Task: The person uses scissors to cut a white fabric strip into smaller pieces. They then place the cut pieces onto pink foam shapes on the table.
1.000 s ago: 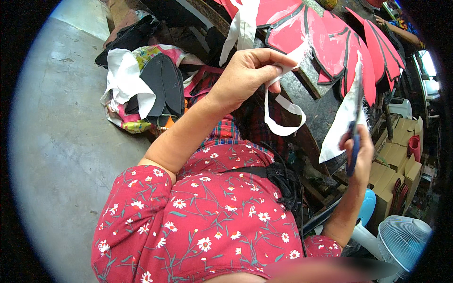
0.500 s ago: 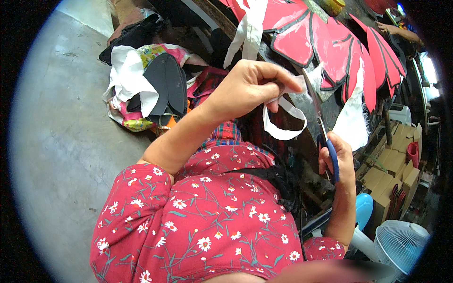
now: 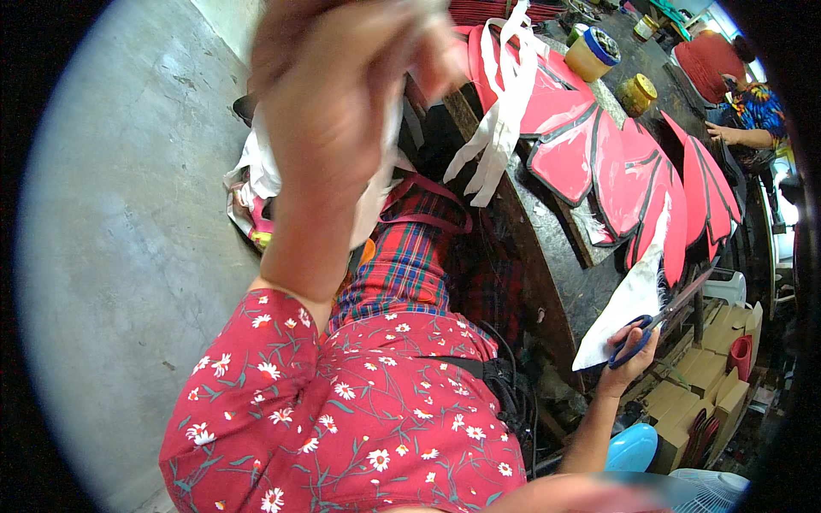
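My left hand (image 3: 342, 94) is raised high in front of me, smeared by motion. A pale strip (image 3: 385, 162) shows along its wrist, but I cannot make out whether the fingers hold it. Over by the table's right edge, my right hand (image 3: 630, 369) is closed round the blue handles of a pair of scissors (image 3: 634, 344), whose blades point up and to the right. Beside them a frayed white piece of cloth (image 3: 623, 309) hangs at the table edge. Long white strips (image 3: 510, 111) drape over pink petal-shaped pieces (image 3: 560, 162) with black borders.
Jars of yellowish stuff (image 3: 592, 56) stand on the dark table (image 3: 547, 256). Another person's arm (image 3: 744, 135) reaches in at the far right. Cardboard boxes (image 3: 710, 359), a blue round thing (image 3: 633, 446) and a fan (image 3: 710, 486) sit lower right. A bag with white cloth (image 3: 256, 167) stands left.
My left hand has swung up and left, away from the scissors. My right hand has moved down and right with the scissors, their blades now pointing up-right. The view has shifted.
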Motion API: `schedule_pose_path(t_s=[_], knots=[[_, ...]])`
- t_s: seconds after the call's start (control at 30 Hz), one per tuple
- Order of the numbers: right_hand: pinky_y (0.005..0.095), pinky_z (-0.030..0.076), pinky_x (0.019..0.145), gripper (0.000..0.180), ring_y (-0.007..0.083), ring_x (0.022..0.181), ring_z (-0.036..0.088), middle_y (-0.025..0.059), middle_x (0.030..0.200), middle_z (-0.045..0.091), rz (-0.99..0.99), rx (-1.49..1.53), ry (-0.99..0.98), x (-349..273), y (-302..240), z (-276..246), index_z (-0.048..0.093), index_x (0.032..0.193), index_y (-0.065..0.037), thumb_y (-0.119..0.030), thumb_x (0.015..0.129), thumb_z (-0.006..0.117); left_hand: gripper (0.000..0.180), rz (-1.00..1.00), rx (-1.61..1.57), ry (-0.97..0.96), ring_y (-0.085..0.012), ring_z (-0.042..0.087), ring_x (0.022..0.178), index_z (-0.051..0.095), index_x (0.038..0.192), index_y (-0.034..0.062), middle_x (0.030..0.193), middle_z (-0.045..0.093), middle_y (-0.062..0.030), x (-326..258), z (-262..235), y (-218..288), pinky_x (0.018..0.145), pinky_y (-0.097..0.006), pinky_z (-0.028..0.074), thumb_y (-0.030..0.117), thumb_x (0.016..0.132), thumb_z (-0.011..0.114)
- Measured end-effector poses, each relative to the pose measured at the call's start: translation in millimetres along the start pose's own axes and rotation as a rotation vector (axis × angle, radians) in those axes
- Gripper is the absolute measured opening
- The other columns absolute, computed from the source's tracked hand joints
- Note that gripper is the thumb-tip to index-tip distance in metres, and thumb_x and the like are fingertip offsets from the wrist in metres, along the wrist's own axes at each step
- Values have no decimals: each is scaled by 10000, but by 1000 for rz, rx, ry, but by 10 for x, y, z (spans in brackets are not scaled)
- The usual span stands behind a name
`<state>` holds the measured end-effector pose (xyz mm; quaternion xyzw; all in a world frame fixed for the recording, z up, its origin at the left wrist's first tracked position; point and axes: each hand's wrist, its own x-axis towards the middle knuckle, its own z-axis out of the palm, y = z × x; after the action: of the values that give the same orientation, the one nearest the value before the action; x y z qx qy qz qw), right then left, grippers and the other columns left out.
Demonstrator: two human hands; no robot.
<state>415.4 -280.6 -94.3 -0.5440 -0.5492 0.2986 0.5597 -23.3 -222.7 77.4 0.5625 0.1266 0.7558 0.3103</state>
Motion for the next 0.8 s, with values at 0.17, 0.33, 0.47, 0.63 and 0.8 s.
schedule_pose_path(t_s=[0.17, 0.33, 0.47, 0.63, 0.8], knots=[[236, 405, 499, 328, 113, 588, 536, 23, 729, 533, 16, 73, -27, 28, 15, -25, 531, 984, -33, -344, 978, 635, 234, -205, 36, 135, -107, 599, 675, 665, 1125, 5, 973, 707, -149, 543, 146, -1355, 612, -259, 517, -12, 927, 542], [221, 368, 475, 340, 100, 559, 520, 3, 654, 527, 63, 71, -13, 31, -74, 24, 540, 983, -60, -386, 971, 637, 264, -63, 597, -180, -186, 662, 774, 694, 1075, -19, 918, 729, -141, 1098, -172, -2571, 727, -318, 541, 39, 837, 596], [220, 358, 460, 351, 101, 538, 513, 5, 638, 534, 84, 96, 26, 49, -72, 43, 540, 978, -69, -407, 969, 633, 243, -179, 937, -513, -265, 691, 923, 743, 994, 20, 941, 728, -172, 1149, -382, -2958, 854, -346, 525, 81, 785, 637], [219, 374, 475, 351, 103, 550, 519, 8, 641, 533, 100, 94, 6, 63, -45, 29, 539, 974, -75, -415, 970, 628, 170, -145, 1026, -540, -337, 590, 1166, 767, 928, 97, 1071, 681, -205, 995, -508, -2937, 970, -406, 475, 139, 781, 692], [230, 383, 473, 348, 105, 549, 519, 9, 638, 528, 91, 106, -1, 74, -31, 25, 543, 979, -74, -409, 965, 637, 131, 71, 1087, -483, -324, 615, 1096, 749, 863, 84, 963, 689, -187, 1001, -388, -2665, 916, -428, 497, 86, 791, 639]])
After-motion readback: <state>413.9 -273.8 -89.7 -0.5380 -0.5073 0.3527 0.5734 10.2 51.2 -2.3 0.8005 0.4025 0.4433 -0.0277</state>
